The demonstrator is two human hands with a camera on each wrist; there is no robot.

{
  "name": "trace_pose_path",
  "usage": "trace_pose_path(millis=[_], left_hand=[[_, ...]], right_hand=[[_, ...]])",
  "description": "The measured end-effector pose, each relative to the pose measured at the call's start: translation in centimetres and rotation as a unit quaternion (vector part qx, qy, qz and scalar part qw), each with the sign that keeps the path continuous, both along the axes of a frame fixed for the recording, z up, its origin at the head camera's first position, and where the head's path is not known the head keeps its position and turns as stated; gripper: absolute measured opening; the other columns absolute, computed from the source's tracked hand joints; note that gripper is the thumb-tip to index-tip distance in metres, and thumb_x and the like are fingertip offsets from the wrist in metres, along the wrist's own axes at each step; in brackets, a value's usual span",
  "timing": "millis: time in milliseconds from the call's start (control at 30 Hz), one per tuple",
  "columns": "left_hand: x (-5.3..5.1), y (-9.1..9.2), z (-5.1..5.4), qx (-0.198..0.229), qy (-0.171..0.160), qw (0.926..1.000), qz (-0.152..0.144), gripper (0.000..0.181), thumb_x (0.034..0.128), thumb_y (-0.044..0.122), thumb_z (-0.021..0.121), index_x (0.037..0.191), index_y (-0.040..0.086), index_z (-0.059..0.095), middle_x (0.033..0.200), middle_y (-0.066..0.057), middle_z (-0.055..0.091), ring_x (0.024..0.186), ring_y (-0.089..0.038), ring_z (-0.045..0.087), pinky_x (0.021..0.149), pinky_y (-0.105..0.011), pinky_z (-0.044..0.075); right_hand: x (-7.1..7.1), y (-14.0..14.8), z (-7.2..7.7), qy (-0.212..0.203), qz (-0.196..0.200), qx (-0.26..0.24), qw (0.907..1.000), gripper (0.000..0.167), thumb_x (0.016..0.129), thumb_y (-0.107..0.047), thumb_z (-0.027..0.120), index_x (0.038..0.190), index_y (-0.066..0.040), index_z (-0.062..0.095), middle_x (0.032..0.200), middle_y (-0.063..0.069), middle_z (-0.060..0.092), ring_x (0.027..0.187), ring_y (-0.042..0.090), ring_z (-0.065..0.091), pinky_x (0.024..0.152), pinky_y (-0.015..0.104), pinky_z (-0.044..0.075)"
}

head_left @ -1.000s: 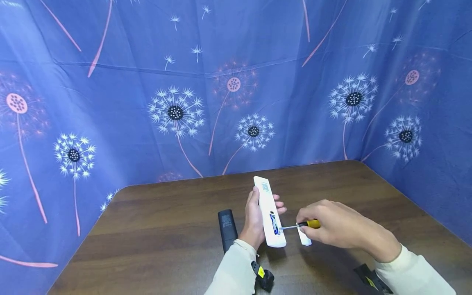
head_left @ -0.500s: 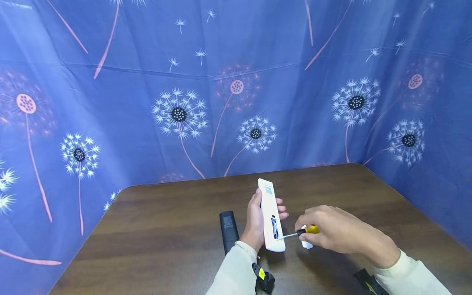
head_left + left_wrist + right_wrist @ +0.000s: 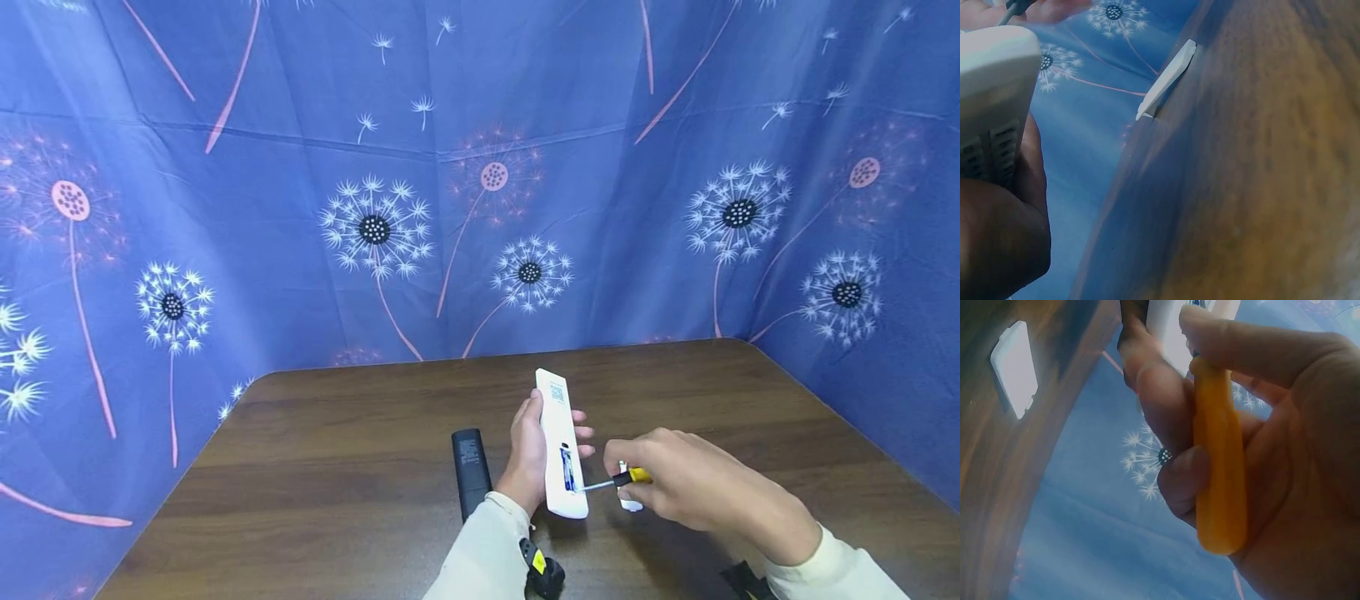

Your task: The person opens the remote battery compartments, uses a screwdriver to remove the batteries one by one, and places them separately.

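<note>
Right grip holds a yellow-handled screwdriver; left grip, a smooth oblong remote.

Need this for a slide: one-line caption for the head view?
Left hand holds a white remote, batteries exposed; right hand points a yellow-handled screwdriver at their near end.

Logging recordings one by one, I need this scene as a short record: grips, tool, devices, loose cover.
Left grip: holds the white remote, back side up
Remote's back: at least one battery showing
Right grip: holds the yellow-handled screwdriver
Shaft: reaches the battery's lower end; tip contact unclear
Loose cover: white, lying apart on the table
Black device: on the table, by the left sleeve
</note>
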State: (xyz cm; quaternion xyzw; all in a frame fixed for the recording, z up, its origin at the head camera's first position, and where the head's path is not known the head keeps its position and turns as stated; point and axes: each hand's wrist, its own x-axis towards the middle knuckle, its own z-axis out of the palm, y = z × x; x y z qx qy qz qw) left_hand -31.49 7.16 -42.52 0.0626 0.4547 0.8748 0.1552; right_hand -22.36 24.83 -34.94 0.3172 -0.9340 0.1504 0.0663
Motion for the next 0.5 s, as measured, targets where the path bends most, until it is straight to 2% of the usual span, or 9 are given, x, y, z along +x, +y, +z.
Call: trace_pose_path(millis=[100, 300, 500], left_hand=[[0.17, 0.13, -0.15, -0.008, -0.008, 0.9999, 0.005, 0.049, 0.1079, 0.046, 0.03, 0.144, 0.014, 0.034, 0.11, -0.02, 0.065, 0.084, -0.025, 0.071, 0.062, -0.033, 0.059], [0.25, 0.07, -0.24, -0.006, -0.008, 0.9999, 0.005, 0.049, 0.109, 0.044, 0.027, 0.145, 0.011, 0.03, 0.11, -0.021, 0.064, 0.083, -0.024, 0.07, 0.062, -0.034, 0.059], [0.35, 0.26, 0.07, 0.003, -0.003, 1.0, 0.004, 0.046, 0.1095, 0.042, 0.026, 0.143, 0.011, 0.031, 0.108, -0.021, 0.064, 0.079, -0.022, 0.07, 0.059, -0.032, 0.059]], right_hand=[[0.27, -0.01, 0.07, -0.014, 0.004, 0.001, 0.9999, 0.027, 0.083, -0.018, 0.081, 0.088, -0.033, 0.06, 0.062, -0.025, 0.047, 0.051, -0.005, 0.043, 0.044, 0.022, 0.035], [0.79, -0.63, 0.34, -0.015, -0.013, -0.003, 0.9998, 0.023, 0.086, -0.022, 0.079, 0.085, -0.033, 0.059, 0.062, -0.025, 0.047, 0.051, -0.005, 0.043, 0.045, 0.022, 0.036], [0.84, -0.78, 0.31, 0.016, -0.031, 0.015, 0.9993, 0.026, 0.09, -0.028, 0.076, 0.078, -0.034, 0.053, 0.061, -0.025, 0.044, 0.051, -0.005, 0.04, 0.044, 0.021, 0.034]])
